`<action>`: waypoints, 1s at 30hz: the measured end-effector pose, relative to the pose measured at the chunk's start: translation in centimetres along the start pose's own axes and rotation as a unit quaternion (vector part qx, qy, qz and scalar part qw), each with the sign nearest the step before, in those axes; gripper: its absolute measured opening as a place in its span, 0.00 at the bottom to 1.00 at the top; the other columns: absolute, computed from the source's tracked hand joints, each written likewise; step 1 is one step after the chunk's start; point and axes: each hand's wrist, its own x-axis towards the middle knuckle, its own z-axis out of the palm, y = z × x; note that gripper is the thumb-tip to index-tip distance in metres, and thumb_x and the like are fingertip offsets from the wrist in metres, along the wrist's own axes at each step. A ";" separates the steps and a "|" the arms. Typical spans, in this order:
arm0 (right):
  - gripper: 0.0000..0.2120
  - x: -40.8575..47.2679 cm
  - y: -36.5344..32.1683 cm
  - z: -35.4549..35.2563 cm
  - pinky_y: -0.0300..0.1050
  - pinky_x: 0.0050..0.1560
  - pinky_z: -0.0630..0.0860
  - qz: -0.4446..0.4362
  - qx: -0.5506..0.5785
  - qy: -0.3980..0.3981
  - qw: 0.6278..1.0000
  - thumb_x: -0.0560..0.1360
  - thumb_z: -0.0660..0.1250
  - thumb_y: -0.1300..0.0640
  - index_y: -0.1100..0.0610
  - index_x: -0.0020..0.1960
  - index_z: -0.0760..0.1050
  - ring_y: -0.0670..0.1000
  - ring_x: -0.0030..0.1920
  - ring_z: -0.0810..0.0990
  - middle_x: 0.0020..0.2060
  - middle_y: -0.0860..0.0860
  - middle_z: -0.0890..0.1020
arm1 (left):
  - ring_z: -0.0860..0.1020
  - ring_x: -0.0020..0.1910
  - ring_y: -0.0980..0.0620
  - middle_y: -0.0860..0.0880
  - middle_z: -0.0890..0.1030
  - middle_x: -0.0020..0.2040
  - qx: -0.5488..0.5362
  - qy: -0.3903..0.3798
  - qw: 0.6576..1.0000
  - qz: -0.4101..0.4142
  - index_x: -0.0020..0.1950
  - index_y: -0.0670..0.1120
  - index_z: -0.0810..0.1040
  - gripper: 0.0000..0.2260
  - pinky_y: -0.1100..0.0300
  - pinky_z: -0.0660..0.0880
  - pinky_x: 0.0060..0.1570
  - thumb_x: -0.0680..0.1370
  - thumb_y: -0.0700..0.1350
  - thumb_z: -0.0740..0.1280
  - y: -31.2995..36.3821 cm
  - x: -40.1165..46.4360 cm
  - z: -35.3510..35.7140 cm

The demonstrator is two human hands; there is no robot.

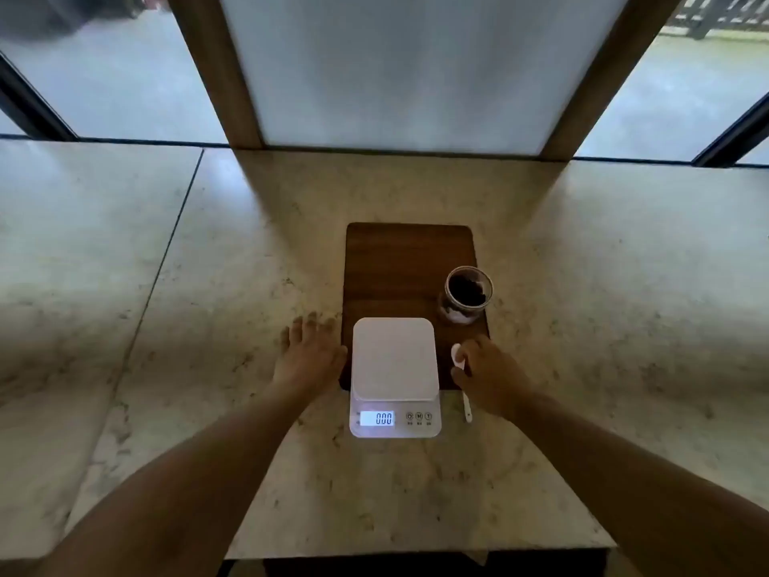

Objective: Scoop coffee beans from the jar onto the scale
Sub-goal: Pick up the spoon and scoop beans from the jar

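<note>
A white digital scale (393, 360) sits on the near end of a dark wooden board (405, 264), its lit display reading 0.00 and its platform bare. An open glass jar (467, 294) holding dark coffee beans stands at the board's right edge, behind and to the right of the scale. A white plastic spoon (461, 370) lies right of the scale, bowl pointing away from me. My right hand (491, 374) is over the spoon's middle, fingers curled onto it; the spoon still lies flat. My left hand (310, 356) rests flat on the counter, fingers spread, just left of the scale.
The marble counter (208, 326) stretches wide on both sides, with a seam running diagonally at the left. A frosted panel in a wooden frame (399, 77) rises at the counter's back edge. The counter's front edge runs just below my forearms.
</note>
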 end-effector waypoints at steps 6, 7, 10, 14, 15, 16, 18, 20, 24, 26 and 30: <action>0.10 -0.6 2.5 3.8 0.49 0.40 0.77 0.099 -0.003 -0.080 0.992 0.76 0.64 0.50 0.51 0.38 0.69 0.51 0.38 0.76 0.37 0.49 0.76 | 0.47 0.79 0.35 0.36 0.51 0.80 -0.002 0.043 0.999 0.016 0.79 0.44 0.48 0.31 0.37 0.45 0.75 0.81 0.59 0.43 -0.1 -0.4 3.3; 0.10 -0.5 2.8 4.1 0.49 0.40 0.78 0.106 -0.004 -0.082 0.991 0.76 0.65 0.49 0.51 0.38 0.70 0.51 0.37 0.76 0.37 0.49 0.76 | 0.48 0.79 0.35 0.36 0.52 0.80 -0.007 0.050 0.999 0.015 0.79 0.43 0.50 0.31 0.37 0.45 0.75 0.80 0.59 0.43 -0.1 -0.4 3.8; 0.13 -0.4 3.3 4.5 0.45 0.33 0.72 0.112 0.010 -0.067 0.991 0.74 0.67 0.48 0.50 0.35 0.68 0.49 0.34 0.74 0.33 0.48 0.75 | 0.53 0.78 0.35 0.36 0.59 0.78 -0.004 0.090 0.996 0.010 0.78 0.42 0.57 0.30 0.37 0.48 0.75 0.80 0.57 0.46 0.0 -0.4 4.2; 0.15 -0.1 3.5 4.9 0.44 0.30 0.70 0.106 0.046 -0.052 0.992 0.73 0.69 0.50 0.50 0.32 0.68 0.48 0.31 0.74 0.31 0.48 0.76 | 0.56 0.77 0.35 0.36 0.62 0.77 -0.008 0.129 0.992 0.012 0.75 0.43 0.63 0.27 0.37 0.50 0.75 0.80 0.54 0.50 0.2 -0.3 4.8; 0.14 0.0 3.5 5.0 0.45 0.32 0.73 0.108 0.057 -0.049 0.991 0.73 0.69 0.51 0.51 0.33 0.69 0.49 0.32 0.75 0.32 0.49 0.77 | 0.56 0.77 0.36 0.37 0.62 0.77 -0.013 0.133 0.991 0.009 0.75 0.43 0.63 0.26 0.38 0.51 0.75 0.80 0.53 0.50 0.2 -0.3 4.9; 0.13 0.0 3.6 5.2 0.46 0.33 0.75 0.114 0.070 -0.047 0.990 0.74 0.69 0.51 0.52 0.33 0.71 0.49 0.32 0.77 0.32 0.50 0.78 | 0.55 0.78 0.37 0.38 0.62 0.77 -0.018 0.137 0.990 0.009 0.75 0.44 0.63 0.26 0.38 0.50 0.75 0.79 0.53 0.50 0.1 -0.2 5.0; 0.12 0.0 3.8 5.4 0.46 0.34 0.76 0.116 0.096 -0.032 0.988 0.74 0.70 0.51 0.52 0.34 0.73 0.49 0.32 0.78 0.31 0.49 0.79 | 0.53 0.79 0.39 0.39 0.61 0.78 -0.015 0.139 0.990 0.007 0.75 0.45 0.63 0.26 0.39 0.49 0.76 0.79 0.54 0.50 -0.1 0.0 5.1; 0.13 0.0 4.1 5.5 0.46 0.33 0.76 0.112 0.121 -0.020 0.986 0.74 0.71 0.52 0.54 0.33 0.74 0.50 0.31 0.78 0.29 0.50 0.80 | 0.51 0.79 0.41 0.40 0.60 0.79 -0.019 0.137 0.990 0.005 0.76 0.46 0.63 0.26 0.41 0.47 0.76 0.79 0.54 0.49 -0.2 -0.1 5.2; 0.12 -0.5 4.3 5.7 0.44 0.30 0.76 0.099 0.173 0.017 0.980 0.73 0.71 0.53 0.54 0.33 0.75 0.48 0.29 0.78 0.27 0.48 0.79 | 0.49 0.80 0.43 0.42 0.58 0.80 -0.026 0.142 0.990 0.004 0.77 0.47 0.62 0.27 0.43 0.46 0.77 0.80 0.56 0.47 -0.1 -0.3 5.0; 0.12 -0.9 4.2 5.5 0.39 0.29 0.73 0.082 0.187 0.034 0.978 0.73 0.72 0.53 0.53 0.33 0.74 0.47 0.27 0.77 0.27 0.47 0.79 | 0.49 0.80 0.44 0.42 0.58 0.80 -0.023 0.143 0.989 0.003 0.77 0.47 0.62 0.27 0.43 0.46 0.77 0.79 0.56 0.47 -0.2 -0.3 5.0; 0.11 -1.0 4.4 4.2 0.36 0.30 0.71 0.017 0.183 0.072 0.980 0.73 0.72 0.51 0.52 0.35 0.75 0.46 0.28 0.76 0.27 0.46 0.78 | 0.52 0.79 0.42 0.41 0.60 0.79 -0.026 0.146 0.989 0.002 0.75 0.46 0.65 0.28 0.41 0.48 0.76 0.78 0.57 0.48 -0.1 0.0 4.9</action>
